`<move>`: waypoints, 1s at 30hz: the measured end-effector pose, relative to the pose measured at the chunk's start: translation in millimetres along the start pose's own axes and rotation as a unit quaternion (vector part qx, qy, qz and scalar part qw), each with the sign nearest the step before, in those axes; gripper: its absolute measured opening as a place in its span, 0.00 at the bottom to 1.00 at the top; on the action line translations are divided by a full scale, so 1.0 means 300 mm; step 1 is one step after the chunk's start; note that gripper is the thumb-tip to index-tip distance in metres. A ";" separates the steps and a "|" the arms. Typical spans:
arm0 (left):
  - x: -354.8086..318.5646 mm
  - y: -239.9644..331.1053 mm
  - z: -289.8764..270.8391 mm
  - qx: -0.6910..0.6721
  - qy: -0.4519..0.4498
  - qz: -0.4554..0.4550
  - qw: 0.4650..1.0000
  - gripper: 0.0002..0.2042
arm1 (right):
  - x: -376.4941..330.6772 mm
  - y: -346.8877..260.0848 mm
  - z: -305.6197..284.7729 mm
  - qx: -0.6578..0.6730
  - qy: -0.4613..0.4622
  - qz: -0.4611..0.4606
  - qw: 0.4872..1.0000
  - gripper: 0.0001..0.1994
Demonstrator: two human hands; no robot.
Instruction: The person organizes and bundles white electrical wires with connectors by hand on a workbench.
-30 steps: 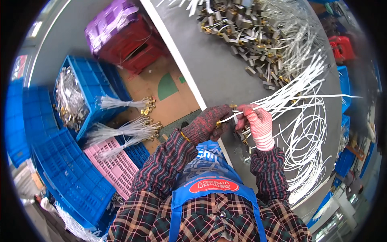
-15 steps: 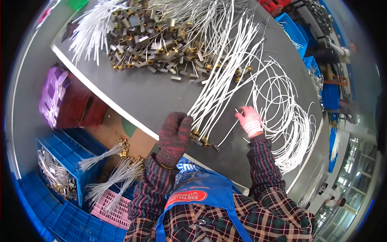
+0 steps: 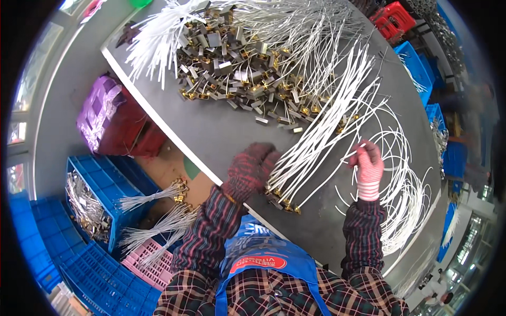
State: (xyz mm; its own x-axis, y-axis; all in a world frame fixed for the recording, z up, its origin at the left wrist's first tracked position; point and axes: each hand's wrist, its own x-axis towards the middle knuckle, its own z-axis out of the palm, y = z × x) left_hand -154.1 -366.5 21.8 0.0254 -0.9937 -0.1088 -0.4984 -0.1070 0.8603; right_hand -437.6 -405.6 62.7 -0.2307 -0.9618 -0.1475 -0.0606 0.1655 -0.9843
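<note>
My left hand [image 3: 253,169], in a dark red-and-black knit glove, is beside the lower end of a bundle of white wires [image 3: 321,134]. Its fingers bend toward the bundle but are blurred, so their grip cannot be told. Small grey blocks with brass-coloured parts [image 3: 282,201] sit at the bundle's near end. My right hand [image 3: 368,167], in a pink-and-red striped glove, is closed in a pinch on a white wire [image 3: 349,156] that pokes out between the fingertips. Loops of white wire [image 3: 403,210] lie beside and beneath that hand.
A heap of grey blocks with brass parts [image 3: 247,73] covers the far part of the dark table [image 3: 174,113], beside white tubes [image 3: 158,45]. Blue crates [image 3: 100,197], a pink basket [image 3: 150,263] and a purple-wrapped red stack [image 3: 108,116] stand left of the table's white edge.
The whole view has shifted. My right hand has moved farther from me, its fingers now bunched on a wire. My left hand has turned toward the bundle's near end.
</note>
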 end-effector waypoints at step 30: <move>-0.194 -0.045 -0.203 -0.336 -0.114 -0.304 0.884 0.14 | -0.285 -0.093 0.307 0.068 -0.365 0.398 0.839 0.17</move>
State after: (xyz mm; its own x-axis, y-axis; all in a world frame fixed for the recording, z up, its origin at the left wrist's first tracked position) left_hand -96.0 -309.2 46.9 -0.1017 -0.7215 -0.6850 0.1765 -0.6907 0.7013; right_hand -326.8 -348.1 93.8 0.5133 -0.4436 -0.7347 -0.0467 0.8404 -0.5400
